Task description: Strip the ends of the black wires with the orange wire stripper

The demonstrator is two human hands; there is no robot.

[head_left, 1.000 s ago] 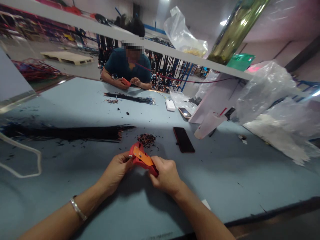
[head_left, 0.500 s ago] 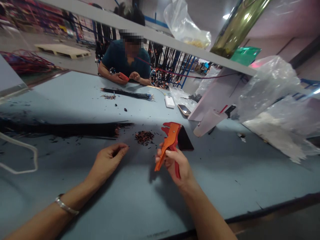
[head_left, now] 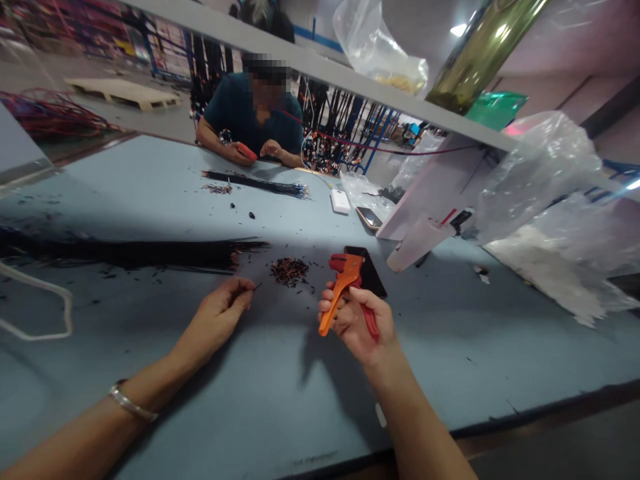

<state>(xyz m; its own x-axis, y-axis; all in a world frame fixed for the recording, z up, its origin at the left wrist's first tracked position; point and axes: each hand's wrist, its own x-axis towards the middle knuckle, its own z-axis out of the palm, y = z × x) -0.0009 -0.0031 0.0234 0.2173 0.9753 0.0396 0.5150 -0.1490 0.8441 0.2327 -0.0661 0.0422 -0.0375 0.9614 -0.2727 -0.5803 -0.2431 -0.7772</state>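
Observation:
Orange and red wire strippers [head_left: 346,283] rest in the grip of my right hand [head_left: 367,323], jaws pointing up and away from me. My left hand [head_left: 220,317] is closed in a pinch on a thin black wire [head_left: 258,287], whose short end sticks out past the fingertips. Between the hands and a little farther off lies a pile of short dark and copper-coloured offcuts [head_left: 290,271]. Beyond my left hand, a long bundle of black wires [head_left: 150,255] stretches to the left, its copper-tipped ends facing the pile.
Behind the strippers lies a dark phone [head_left: 373,273]. A lidded cup [head_left: 417,245] leans by the shelf's upright, with plastic bags [head_left: 545,180] to the right. Across the table a co-worker [head_left: 250,113] holds a red tool near another wire bundle [head_left: 260,185]. A white loop [head_left: 70,307] lies at left.
My right hand has shifted slightly right with the strippers, whose handles now stand wider apart. More of the wire shows at my left fingertips.

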